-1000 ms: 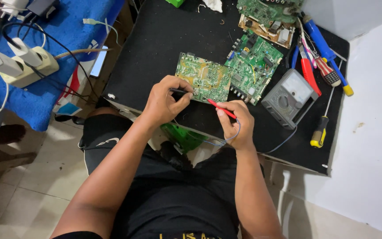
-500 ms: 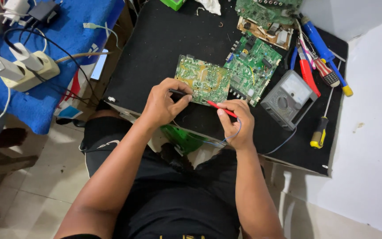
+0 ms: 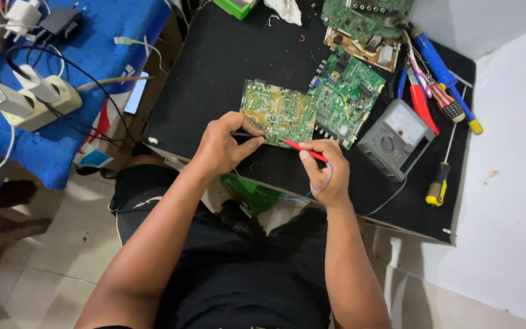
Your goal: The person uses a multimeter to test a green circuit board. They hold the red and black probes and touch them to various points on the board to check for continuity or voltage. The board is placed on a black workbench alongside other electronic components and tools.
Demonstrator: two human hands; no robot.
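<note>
- Circuit board (image 3: 277, 111), green with pale solder side up, lies flat on the black tabletop (image 3: 214, 73) near its front edge, just beside a second green board (image 3: 345, 97) to its right.
- Left hand (image 3: 223, 146) rests at the board's near-left corner; grip pressed together, fingers curled tight around a black probe (image 3: 245, 135) whose tip points at the board's lower edge.
- Right hand (image 3: 327, 173) sits just below the board's near-right corner; grip is a thumb-and-forefinger pinch on a red probe (image 3: 304, 150), tip touching or almost touching the board edge, cannot tell which.
- Thin blue wire (image 3: 321, 186) loops over the right hand's fingers and trails off toward the tabletop edge.
- Grey analog multimeter (image 3: 392, 137) lies right of the boards, near the right hand, not touched.
- Yellow-and-black screwdriver (image 3: 438, 183) lies right of the meter, near the tabletop's right edge.
- Red-handled pliers (image 3: 420, 100) and a blue-handled tool (image 3: 436, 61) lie above the meter, bunched together.
- Third board (image 3: 360, 18) at the far edge, partly out of frame.
- Green object (image 3: 252, 194) sits under the tabletop edge between the forearms, partly hidden.
- Beige power strip (image 3: 44, 100) with white plugs lies on a blue cloth (image 3: 92, 36) to the left, well apart from the hands.
</note>
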